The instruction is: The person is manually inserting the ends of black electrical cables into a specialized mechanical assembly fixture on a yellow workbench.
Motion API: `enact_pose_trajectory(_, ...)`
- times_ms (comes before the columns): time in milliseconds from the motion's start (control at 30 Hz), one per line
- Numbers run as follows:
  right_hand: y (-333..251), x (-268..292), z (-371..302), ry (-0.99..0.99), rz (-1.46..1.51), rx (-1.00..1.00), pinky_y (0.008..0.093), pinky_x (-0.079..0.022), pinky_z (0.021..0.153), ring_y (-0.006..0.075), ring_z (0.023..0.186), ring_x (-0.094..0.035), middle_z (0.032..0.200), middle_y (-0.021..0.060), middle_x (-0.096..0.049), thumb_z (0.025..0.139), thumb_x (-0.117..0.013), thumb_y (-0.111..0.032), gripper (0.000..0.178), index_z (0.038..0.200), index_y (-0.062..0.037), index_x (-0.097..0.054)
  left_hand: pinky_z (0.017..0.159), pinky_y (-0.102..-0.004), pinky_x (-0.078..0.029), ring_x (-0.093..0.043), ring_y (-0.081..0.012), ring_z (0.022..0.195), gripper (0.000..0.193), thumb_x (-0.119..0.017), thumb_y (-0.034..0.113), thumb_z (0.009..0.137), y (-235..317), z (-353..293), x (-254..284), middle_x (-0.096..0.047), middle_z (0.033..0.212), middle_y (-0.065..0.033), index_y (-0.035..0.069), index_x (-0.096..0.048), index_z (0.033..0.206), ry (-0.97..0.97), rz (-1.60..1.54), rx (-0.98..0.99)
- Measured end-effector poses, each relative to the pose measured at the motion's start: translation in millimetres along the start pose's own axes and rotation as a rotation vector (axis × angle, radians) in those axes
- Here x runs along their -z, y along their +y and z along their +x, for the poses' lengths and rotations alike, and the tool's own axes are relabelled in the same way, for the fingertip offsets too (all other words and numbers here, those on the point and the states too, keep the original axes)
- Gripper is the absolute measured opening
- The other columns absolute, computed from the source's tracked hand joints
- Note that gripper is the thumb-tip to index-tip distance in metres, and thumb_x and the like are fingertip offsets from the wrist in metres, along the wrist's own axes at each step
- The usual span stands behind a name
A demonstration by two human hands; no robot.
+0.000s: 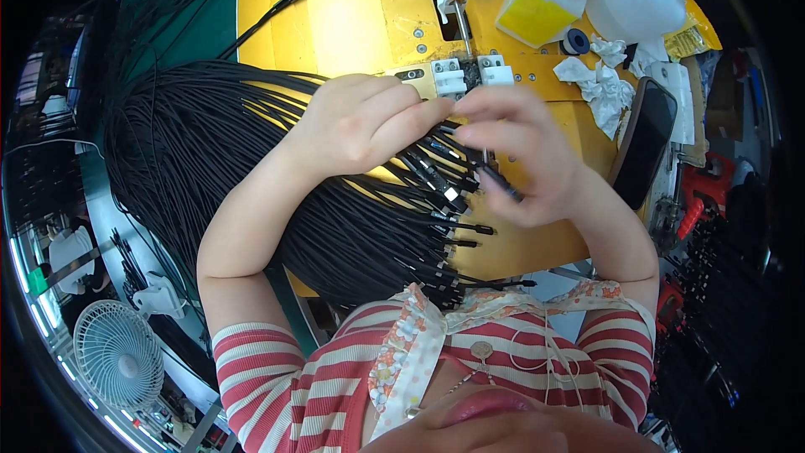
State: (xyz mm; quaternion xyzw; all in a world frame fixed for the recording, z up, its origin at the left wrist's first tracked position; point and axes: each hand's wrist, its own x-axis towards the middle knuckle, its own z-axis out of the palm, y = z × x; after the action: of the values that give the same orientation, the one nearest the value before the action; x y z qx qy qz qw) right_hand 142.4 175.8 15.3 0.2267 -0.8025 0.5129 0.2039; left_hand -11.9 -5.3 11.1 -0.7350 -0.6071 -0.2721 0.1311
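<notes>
A thick bundle of black cables [201, 143] lies across the left of the yellow work plate, its small metal-tipped plugs [453, 195] fanned out toward the middle. Above the bundle my left hand [356, 126] is closed, thumb and forefinger pinched; whatever is between them is too small to name. Close against those fingertips, my right hand [528, 155] is curled and a little blurred. It holds a thin dark tool with a narrow metal tip [501, 181], slanting down over the plugs. Just beyond both hands stands a fixture with white blocks [450, 77] and a metal rod [463, 21].
At the back right stand a white bottle with a metal lid [545, 0] and a white plastic container [637, 2]. Crumpled tissue [602, 92], a small dark spool [575, 42] and a phone [646, 143] lie right. A white fan [119, 355] is at the lower left.
</notes>
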Motion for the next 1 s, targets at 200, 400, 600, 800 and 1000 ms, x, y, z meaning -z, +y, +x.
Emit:
enact_pose_trajectory(200, 7, 9, -5, 0.123, -0.188, -0.067, 0.0291, -0.052, 0.064, 0.0228, 0.074, -0.064, 0.087, 0.0095, -0.065, 0.074, -0.072, 0.003, 0.021, 0.093, -0.0020, -0.068, 0.048, -0.0292, -0.043, -0.056, -0.0167, 0.055, 0.038, -0.065, 0.010, 0.071, 1, 2, 4, -0.055, 0.066, -0.0037, 0.001, -0.067, 0.108, -0.053, 0.010, 0.030)
enact_pose_trajectory(400, 20, 17, -5, 0.108, -0.300, -0.231, 0.0279, -0.050, 0.063, 0.0198, 0.075, -0.063, 0.089, 0.0087, -0.063, 0.079, -0.069, 0.002, 0.015, 0.093, 0.0006, -0.069, 0.055, -0.0295, -0.049, -0.061, -0.0180, 0.070, 0.048, -0.068, 0.004, 0.068, 2, 0, -8, -0.062, 0.087, -0.0055, 0.007, -0.067, 0.116, -0.048, 0.039, 0.083)
enact_pose_trajectory(600, 32, 10, -6, 0.150, -0.398, -0.335, 0.0293, -0.047, 0.063, 0.0194, 0.072, -0.059, 0.085, 0.0074, -0.057, 0.081, -0.069, -0.002, 0.010, 0.091, 0.0005, -0.069, 0.067, -0.0326, -0.052, -0.063, -0.0219, 0.082, 0.054, -0.066, -0.006, 0.064, 4, -1, -12, -0.062, 0.097, -0.0057, 0.010, -0.066, 0.116, -0.181, 0.016, 0.264)
enact_pose_trajectory(800, 35, 8, -8, 0.134, -0.422, -0.333, 0.0323, -0.046, 0.066, 0.0218, 0.076, -0.057, 0.083, 0.0081, -0.054, 0.081, -0.069, -0.003, 0.010, 0.090, 0.0016, -0.068, 0.069, -0.0340, -0.050, -0.061, -0.0220, 0.080, 0.057, -0.066, -0.007, 0.061, 3, -1, -13, -0.062, 0.096, -0.0045, 0.012, -0.067, 0.115, -0.171, 0.009, 0.270)
enact_pose_trajectory(1000, 26, 14, -7, 0.035, -0.596, -0.232, 0.0344, -0.046, 0.067, 0.0241, 0.075, -0.056, 0.081, 0.0082, -0.052, 0.079, -0.069, -0.002, 0.016, 0.094, 0.0017, -0.067, 0.072, -0.0320, -0.048, -0.060, -0.0210, 0.081, 0.058, -0.066, -0.006, 0.059, 2, 0, -14, -0.061, 0.095, -0.0030, 0.012, -0.067, 0.114, -0.177, 0.028, 0.255)
